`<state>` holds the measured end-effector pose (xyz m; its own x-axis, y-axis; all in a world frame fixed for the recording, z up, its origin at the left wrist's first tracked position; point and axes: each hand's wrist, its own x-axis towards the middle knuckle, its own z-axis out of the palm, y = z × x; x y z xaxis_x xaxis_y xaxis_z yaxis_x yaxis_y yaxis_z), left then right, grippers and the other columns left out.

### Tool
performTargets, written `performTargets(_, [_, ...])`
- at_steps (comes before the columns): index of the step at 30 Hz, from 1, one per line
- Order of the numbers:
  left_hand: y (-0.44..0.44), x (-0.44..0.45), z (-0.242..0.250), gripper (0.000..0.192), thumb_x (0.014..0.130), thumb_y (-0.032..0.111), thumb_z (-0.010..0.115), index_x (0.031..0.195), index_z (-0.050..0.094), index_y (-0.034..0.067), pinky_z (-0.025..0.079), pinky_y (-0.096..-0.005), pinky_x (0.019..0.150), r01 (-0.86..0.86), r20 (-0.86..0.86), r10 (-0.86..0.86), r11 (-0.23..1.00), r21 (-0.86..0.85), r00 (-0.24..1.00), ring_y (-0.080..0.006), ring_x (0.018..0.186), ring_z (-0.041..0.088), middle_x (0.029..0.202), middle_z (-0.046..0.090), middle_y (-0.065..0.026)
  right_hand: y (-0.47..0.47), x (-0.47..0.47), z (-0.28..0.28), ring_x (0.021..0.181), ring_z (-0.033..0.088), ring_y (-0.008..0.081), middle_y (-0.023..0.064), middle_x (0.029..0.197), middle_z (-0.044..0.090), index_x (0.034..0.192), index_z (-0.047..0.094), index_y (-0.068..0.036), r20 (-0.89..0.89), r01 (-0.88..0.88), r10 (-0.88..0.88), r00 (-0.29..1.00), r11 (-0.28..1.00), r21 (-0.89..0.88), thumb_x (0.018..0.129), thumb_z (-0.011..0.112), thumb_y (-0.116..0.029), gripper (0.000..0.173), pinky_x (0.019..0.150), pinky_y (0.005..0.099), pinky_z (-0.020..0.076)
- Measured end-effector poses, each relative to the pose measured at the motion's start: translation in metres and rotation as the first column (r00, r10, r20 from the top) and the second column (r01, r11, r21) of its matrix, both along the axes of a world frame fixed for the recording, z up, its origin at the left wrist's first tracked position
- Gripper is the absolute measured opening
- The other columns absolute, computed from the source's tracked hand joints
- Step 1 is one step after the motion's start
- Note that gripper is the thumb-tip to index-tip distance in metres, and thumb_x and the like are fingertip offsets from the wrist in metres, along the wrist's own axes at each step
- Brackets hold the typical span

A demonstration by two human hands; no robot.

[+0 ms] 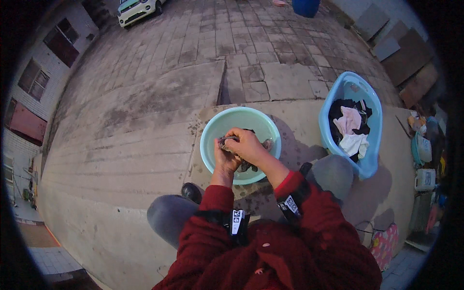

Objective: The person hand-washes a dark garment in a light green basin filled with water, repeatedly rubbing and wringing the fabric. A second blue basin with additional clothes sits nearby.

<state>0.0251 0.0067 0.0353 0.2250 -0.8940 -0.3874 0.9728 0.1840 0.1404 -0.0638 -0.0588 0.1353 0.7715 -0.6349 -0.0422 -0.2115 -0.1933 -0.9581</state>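
Both my hands are together over a round, pale green basin (205, 145) that stands on the concrete between my feet. A dark, wet-looking cloth (229, 140) is bunched between them. My left hand (225, 156) holds it from the left and below, palm partly up. My right hand (245, 145) grips it from above, with the fingers bent over the cloth. More dark cloth (248, 166) hangs or lies in the basin under my hands; where the held piece ends, I cannot tell.
To the right, a long blue plastic tub (326, 134) holds black, pink and white clothes (349, 121). Wet spots mark the concrete around the basin. Plastic containers (425, 179) stand at the far right. A blue barrel (305, 7) and a parked car (136, 11) are farther off.
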Motion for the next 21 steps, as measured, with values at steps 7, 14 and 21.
performTargets(7, [0.005, 0.007, 0.007, 0.070, 0.087, 0.063, 0.025, 0.127, 0.042, 0.008, 0.038, -0.0471, 0.096, -0.136, -0.167, 0.064, 0.875, -0.465, 0.984, -0.0322, 0.111, 0.050, 0.123, 0.051, -0.0120, -0.040, -0.038, 0.023, 0.073, 0.053, 0.0087, 0.0019, 0.077, 0.060, 0.090, 0.062, 0.000, 0.144, -0.263, 0.239, 0.960, 0.947, 0.183, 0.077, 0.058, -0.013, 0.019, 0.069, 0.0237, 0.0439])
performTargets(14, [-0.004, 0.030, 0.008, 0.039, 0.086, 0.041, 0.045, 0.098, 0.056, 0.006, 0.045, -0.0449, 0.086, -0.258, 0.041, 0.266, 0.957, -0.129, 0.963, -0.0303, 0.092, 0.056, 0.099, 0.060, -0.0158, -0.013, -0.029, 0.011, 0.088, 0.055, 0.0237, 0.0109, 0.087, 0.057, 0.085, 0.058, -0.001, 0.184, 0.318, -0.289, 0.940, 0.934, -0.160, 0.079, 0.056, -0.010, 0.012, 0.077, 0.0321, 0.0439])
performTargets(21, [-0.011, 0.002, 0.016, 0.027, 0.086, 0.030, 0.049, 0.098, 0.056, 0.007, 0.046, -0.0415, 0.085, -0.111, 0.050, 0.111, 0.994, -0.016, 0.993, -0.0276, 0.092, 0.056, 0.098, 0.059, -0.0103, 0.009, 0.010, -0.022, 0.094, 0.053, 0.0364, 0.0183, 0.095, 0.054, 0.091, 0.056, -0.005, 0.031, 0.182, -0.192, 0.981, 0.853, -0.488, 0.076, 0.060, -0.019, 0.021, 0.082, 0.0427, 0.0446])
